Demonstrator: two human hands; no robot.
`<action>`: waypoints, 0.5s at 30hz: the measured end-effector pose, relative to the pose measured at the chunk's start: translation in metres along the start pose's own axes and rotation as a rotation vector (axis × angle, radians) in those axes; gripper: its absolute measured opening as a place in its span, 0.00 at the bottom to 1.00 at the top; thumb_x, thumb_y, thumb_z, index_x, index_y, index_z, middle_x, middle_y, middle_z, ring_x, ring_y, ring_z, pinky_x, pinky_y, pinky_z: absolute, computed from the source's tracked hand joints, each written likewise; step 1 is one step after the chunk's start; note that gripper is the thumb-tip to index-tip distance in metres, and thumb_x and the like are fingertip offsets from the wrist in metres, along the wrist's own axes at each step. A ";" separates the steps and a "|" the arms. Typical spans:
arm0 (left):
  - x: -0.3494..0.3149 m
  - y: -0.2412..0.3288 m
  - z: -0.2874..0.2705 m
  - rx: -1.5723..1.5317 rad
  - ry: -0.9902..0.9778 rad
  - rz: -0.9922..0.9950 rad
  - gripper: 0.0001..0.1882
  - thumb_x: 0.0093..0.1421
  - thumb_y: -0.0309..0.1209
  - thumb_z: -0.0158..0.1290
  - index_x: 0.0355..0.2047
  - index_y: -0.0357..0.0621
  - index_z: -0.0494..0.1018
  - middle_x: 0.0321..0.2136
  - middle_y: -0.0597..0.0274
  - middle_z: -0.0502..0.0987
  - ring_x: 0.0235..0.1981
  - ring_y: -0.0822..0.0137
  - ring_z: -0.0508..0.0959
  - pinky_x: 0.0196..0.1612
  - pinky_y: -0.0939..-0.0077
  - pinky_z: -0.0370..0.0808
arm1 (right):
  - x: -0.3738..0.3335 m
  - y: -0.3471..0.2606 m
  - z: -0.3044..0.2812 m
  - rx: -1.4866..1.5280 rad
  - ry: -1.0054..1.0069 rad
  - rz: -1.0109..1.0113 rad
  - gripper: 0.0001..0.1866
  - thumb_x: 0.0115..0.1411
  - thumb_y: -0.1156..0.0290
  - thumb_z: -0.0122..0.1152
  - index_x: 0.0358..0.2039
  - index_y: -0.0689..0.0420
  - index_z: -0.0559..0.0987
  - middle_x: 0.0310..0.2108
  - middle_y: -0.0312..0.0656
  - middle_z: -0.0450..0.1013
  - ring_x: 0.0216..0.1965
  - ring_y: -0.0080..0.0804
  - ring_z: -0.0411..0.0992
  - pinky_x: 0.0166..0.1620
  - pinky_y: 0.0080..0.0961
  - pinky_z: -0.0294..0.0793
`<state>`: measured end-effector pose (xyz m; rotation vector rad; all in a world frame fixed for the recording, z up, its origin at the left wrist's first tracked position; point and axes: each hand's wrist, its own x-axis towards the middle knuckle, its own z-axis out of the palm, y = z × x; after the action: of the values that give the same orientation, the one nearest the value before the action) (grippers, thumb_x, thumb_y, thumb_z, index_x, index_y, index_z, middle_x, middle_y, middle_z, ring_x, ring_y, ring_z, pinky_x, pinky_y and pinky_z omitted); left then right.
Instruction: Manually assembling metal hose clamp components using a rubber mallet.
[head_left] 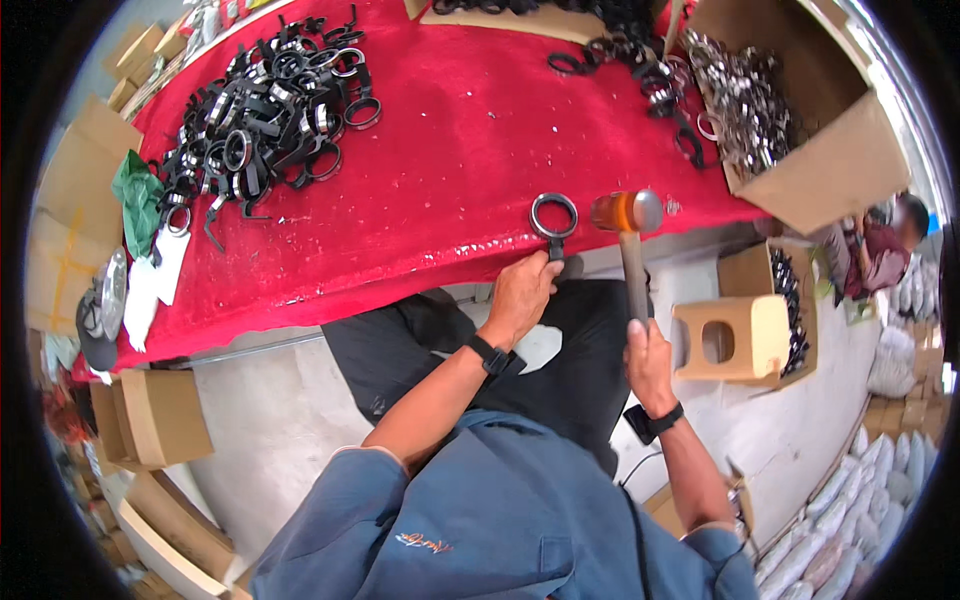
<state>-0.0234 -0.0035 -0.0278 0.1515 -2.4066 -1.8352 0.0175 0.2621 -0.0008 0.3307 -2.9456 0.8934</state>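
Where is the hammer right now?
The hammer is in the right hand, its head raised just right of the ring clamp at the red table's near edge.

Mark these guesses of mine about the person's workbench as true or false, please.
1. The right hand holds a hammer. True.
2. The table cover is blue. False: it is red.
3. The left hand holds a ring-shaped clamp by its stem at the table edge. True.
4. The pile of black clamps lies on the floor. False: it lies on the table.
5. The cardboard box at upper right is empty. False: it holds shiny metal parts.
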 end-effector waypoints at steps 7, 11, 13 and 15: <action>0.000 -0.002 -0.007 0.009 0.042 0.060 0.19 0.75 0.38 0.55 0.31 0.35 0.70 0.28 0.44 0.80 0.29 0.54 0.87 0.33 0.57 0.77 | 0.039 -0.117 -0.118 0.617 0.094 -0.026 0.28 0.77 0.41 0.49 0.39 0.58 0.73 0.18 0.31 0.67 0.15 0.17 0.63 0.18 0.19 0.61; 0.002 0.000 -0.001 0.065 0.061 0.082 0.19 0.75 0.38 0.55 0.31 0.35 0.70 0.28 0.44 0.80 0.28 0.52 0.86 0.32 0.56 0.77 | 0.043 -0.074 -0.090 0.066 -0.157 -0.269 0.29 0.76 0.45 0.53 0.37 0.64 0.74 0.18 0.52 0.69 0.19 0.50 0.68 0.25 0.42 0.69; -0.002 -0.003 -0.002 0.069 0.081 0.113 0.19 0.75 0.38 0.55 0.31 0.35 0.70 0.28 0.44 0.79 0.28 0.51 0.85 0.32 0.56 0.77 | 0.062 -0.095 -0.086 -0.130 -0.364 -0.031 0.23 0.77 0.55 0.56 0.36 0.66 0.74 0.25 0.68 0.69 0.26 0.73 0.67 0.32 0.55 0.70; 0.001 -0.007 -0.004 0.066 0.106 0.128 0.19 0.75 0.38 0.55 0.31 0.35 0.69 0.27 0.44 0.79 0.28 0.51 0.85 0.32 0.55 0.77 | 0.092 -0.137 -0.116 0.034 -0.304 0.055 0.24 0.78 0.53 0.54 0.33 0.63 0.73 0.18 0.49 0.68 0.20 0.49 0.69 0.27 0.43 0.66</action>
<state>-0.0243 -0.0091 -0.0337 0.0957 -2.3475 -1.6524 -0.0452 0.1977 0.1804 0.4236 -3.2325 0.9802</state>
